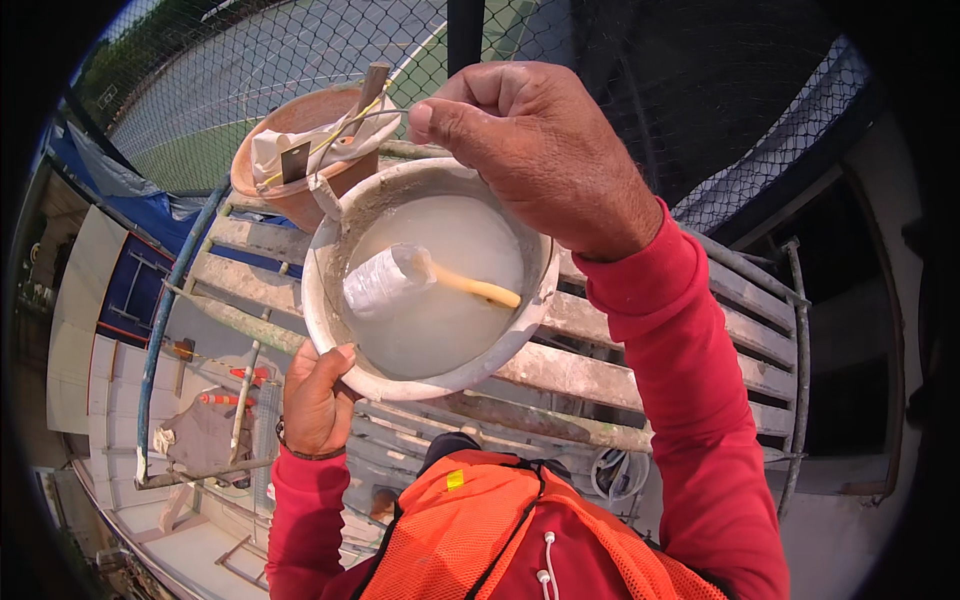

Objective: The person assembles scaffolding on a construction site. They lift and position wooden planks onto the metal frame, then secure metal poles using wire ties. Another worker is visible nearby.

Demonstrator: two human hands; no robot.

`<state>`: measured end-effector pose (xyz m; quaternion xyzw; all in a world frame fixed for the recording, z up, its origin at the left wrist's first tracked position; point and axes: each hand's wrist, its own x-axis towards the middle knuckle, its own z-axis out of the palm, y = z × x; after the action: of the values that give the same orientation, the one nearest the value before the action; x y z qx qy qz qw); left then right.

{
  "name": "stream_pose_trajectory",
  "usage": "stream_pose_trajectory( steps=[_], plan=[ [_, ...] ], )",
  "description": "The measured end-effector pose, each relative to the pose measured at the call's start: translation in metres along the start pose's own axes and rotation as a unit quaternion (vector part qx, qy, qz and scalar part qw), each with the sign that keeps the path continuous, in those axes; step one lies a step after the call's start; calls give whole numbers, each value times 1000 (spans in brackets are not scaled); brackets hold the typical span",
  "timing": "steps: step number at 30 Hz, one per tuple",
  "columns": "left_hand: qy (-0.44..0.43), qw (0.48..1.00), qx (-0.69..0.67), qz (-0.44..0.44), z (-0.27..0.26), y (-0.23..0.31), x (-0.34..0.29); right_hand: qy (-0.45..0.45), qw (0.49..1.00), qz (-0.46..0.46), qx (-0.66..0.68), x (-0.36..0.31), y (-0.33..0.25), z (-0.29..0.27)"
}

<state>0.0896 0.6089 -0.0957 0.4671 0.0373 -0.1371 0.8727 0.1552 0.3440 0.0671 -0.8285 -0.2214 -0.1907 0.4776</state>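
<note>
A whitish, plaster-caked bucket [318, 300] of cloudy water is tilted toward me above the planks. My right hand [530, 150] is closed at its far side, pinching the thin wire handle [355, 122]. At the near left, my left hand [318, 398] grips the bucket's rim, thumb on top and fingers underneath. In the water lies a tool with a yellow handle [478, 288] and a pale, cylinder-like head [388, 282]; its exact kind is unclear.
Scaffold planks [590, 375] with gaps between them run beneath the bucket. A terracotta-coloured tub [262, 150] behind it holds white cloth, a dark flat blade [295, 162] and a wooden stick [367, 95]. Chain-link fence [340, 40] stands beyond. Far below sits a white pail [622, 475].
</note>
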Motion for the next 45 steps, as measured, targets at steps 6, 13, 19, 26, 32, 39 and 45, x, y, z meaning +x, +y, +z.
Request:
stream_pose_trajectory(
  steps=[6, 13, 19, 26, 32, 39, 45],
  plan=[
    [-45, 999, -1, -14, -1, 1, -4, 103, 990, -71, -66, -16, -26, 1],
    [-35, 994, 73, -66, 44, 6, -15, 208, 960, -91, -165, -62, -63, -56],
    [-218, 967, 69, -112, 90, -11, -39, 239, 935, -58, -257, -125, -104, -114],
    [-339, 913, 51, -221, 169, -53, -73, 294, 870, -76, -390, -240, -157, -181],
    [-450, 826, 44, -337, 222, -101, -108, 270, 819, 61, -502, -323, -233, -202],
    [-533, 715, 90, -444, 259, -174, -150, 279, 761, 261, -524, -399, -289, -186],
    [-560, 639, 121, -514, 242, -255, -165, 408, 679, 468, -392, -459, -285, -148]
  ],
)
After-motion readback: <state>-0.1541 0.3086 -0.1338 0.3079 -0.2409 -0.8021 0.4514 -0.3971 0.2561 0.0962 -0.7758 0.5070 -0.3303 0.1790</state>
